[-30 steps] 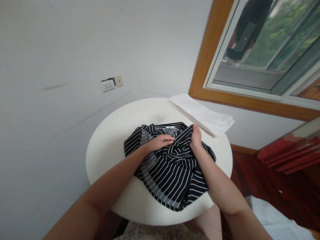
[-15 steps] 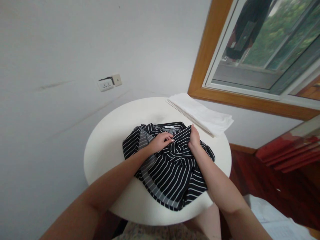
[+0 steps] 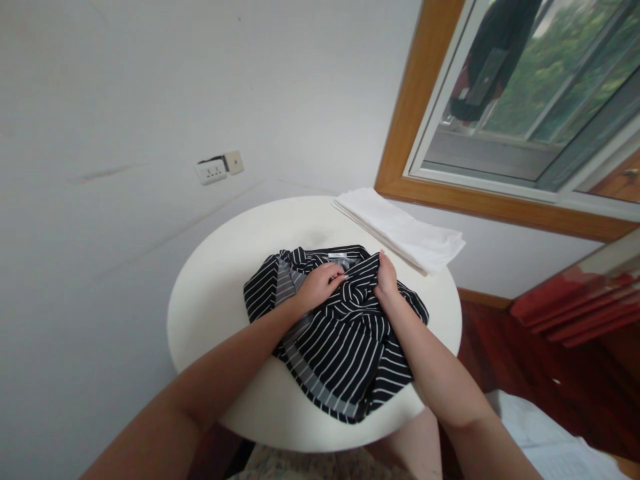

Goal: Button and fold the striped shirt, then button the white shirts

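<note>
A black shirt with white stripes (image 3: 345, 353) lies rumpled on the round white table (image 3: 210, 313). Its grey inner side shows along the left and the lower hem, and a white label (image 3: 337, 255) sits inside the collar. My left hand (image 3: 320, 283) pinches the fabric near the middle of the collar opening. On the right, my right hand (image 3: 386, 275) grips a raised edge of the same shirt, with cloth stretched between the two hands. Folds hide some of the fingertips.
A folded white cloth (image 3: 400, 230) lies at the table's back right edge. Beyond stand a wall with a socket (image 3: 211, 171) and a wood-framed window (image 3: 500, 120). Red fabric (image 3: 575, 303) hangs at the right, and a white item (image 3: 545, 433) is at the lower right.
Almost nothing differs. Both hands keep their hold on the shirt, and the view has shifted very slightly.
</note>
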A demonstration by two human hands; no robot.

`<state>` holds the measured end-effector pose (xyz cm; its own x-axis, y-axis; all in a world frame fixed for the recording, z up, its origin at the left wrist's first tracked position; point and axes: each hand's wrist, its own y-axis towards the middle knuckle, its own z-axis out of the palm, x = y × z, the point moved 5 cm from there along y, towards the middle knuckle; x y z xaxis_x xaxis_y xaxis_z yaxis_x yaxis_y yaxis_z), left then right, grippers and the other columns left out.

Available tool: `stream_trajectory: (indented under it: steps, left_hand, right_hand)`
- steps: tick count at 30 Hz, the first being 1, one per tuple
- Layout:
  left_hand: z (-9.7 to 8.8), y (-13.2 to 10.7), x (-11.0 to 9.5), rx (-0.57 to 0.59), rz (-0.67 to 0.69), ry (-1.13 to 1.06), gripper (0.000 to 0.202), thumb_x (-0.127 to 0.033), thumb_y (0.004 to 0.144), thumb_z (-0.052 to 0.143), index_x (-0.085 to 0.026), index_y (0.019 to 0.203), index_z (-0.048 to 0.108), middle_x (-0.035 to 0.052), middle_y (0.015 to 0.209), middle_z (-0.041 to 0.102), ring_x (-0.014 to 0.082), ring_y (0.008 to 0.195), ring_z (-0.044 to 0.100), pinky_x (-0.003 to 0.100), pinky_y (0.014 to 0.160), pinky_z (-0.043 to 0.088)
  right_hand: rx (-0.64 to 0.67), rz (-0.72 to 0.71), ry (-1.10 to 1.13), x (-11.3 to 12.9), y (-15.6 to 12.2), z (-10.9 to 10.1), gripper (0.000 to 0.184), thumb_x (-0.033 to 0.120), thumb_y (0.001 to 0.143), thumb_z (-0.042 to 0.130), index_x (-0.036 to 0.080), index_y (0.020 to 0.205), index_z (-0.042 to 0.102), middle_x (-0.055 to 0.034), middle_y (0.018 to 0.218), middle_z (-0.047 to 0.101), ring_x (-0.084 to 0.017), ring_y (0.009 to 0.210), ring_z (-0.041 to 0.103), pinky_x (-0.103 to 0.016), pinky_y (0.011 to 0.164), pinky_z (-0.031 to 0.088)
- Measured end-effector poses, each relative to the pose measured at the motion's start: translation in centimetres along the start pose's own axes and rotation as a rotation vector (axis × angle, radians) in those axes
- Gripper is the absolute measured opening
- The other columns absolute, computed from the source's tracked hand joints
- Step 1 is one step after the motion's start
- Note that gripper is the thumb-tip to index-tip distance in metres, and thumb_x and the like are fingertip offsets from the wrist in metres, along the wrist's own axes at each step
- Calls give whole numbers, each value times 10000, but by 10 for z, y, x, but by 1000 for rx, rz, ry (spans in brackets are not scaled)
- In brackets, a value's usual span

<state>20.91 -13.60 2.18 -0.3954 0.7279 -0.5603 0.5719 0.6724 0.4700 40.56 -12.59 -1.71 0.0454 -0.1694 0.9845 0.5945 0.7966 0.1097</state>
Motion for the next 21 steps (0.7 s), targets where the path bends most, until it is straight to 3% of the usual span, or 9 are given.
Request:
stream_trajectory:
  steps: [12, 15, 19, 21]
  left_hand:
    - [-7, 4, 18, -190, -76, -45, 210, -333, 873, 513, -189, 864, 665, 38, 834, 654, 156, 779, 590, 302, 755, 485]
    - [-8, 4, 15, -171, -58, 4, 224, -326, 891, 479, -187, 912, 653, 47, 869, 652, 165, 808, 594, 317, 791, 480]
    - [-6, 2, 10, -116, -41, 68, 262, -312, 936, 376, -202, 988, 607, 42, 923, 646, 177, 877, 599, 318, 839, 455]
    - [-5, 1, 12, -86, -50, 72, 260, -329, 937, 374, -204, 975, 599, 31, 889, 644, 174, 844, 602, 299, 803, 454]
  right_hand:
    - [-7, 62, 29, 3, -5, 3, 378, 570, 757, 489, 202, 681, 533, 6, 688, 604, -151, 682, 538, -288, 680, 457]
    - [30, 57, 25, 8, -6, 5, 367, 561, 736, 519, 205, 655, 548, 3, 684, 621, -161, 691, 551, -298, 697, 459]
    - [216, 129, 72, 8, -10, 16, 303, 508, 707, 580, 206, 693, 604, -4, 711, 662, -188, 732, 592, -313, 711, 470]
    - [247, 138, 82, 7, -11, 17, 295, 498, 709, 583, 204, 690, 605, -1, 688, 657, -194, 714, 598, -321, 703, 475]
